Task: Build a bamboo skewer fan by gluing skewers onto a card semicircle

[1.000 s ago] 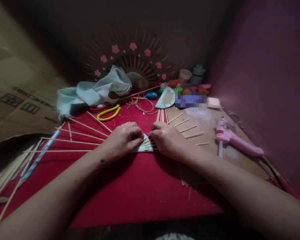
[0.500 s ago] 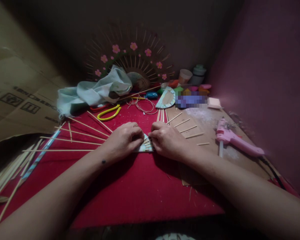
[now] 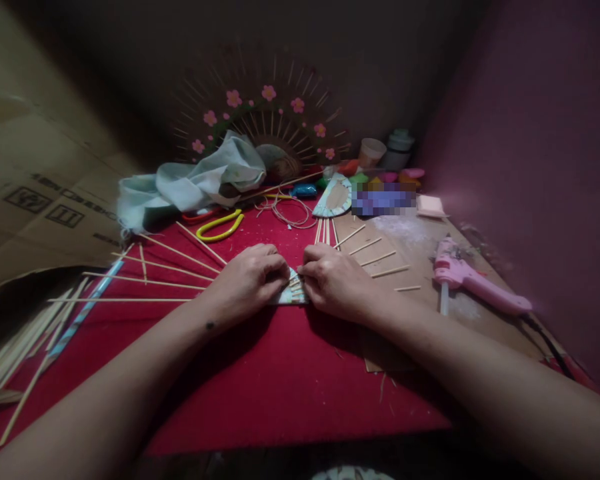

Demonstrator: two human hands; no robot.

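My left hand (image 3: 253, 273) and my right hand (image 3: 333, 281) rest close together over a small half-round base (image 3: 291, 297) with a pale blue pattern. Thin bamboo sticks (image 3: 120, 300) fan out to the left from beneath my left hand. More bamboo sticks (image 3: 391, 271) spread past my right hand, with a few pointing straight away from me. Both hands have curled fingers, thumbs against index fingers, closed on the inner stick ends at the base. My fingers cover most of the base, so the exact grip points are hidden.
A pink glue gun (image 3: 457, 275) lies on cardboard at right. Behind are yellow-handled scissors (image 3: 219, 227), twine (image 3: 286, 212), pale cloth (image 3: 195, 183), another half-round piece (image 3: 334, 196) and a flowered stick fan (image 3: 269, 93). Loose sticks (image 3: 30, 340) and a striped blue strip (image 3: 90, 303) lie left.
The view has shifted very slightly. Both hands keep the same closed pose over the base, and the sticks stay in the same fan arrangement.
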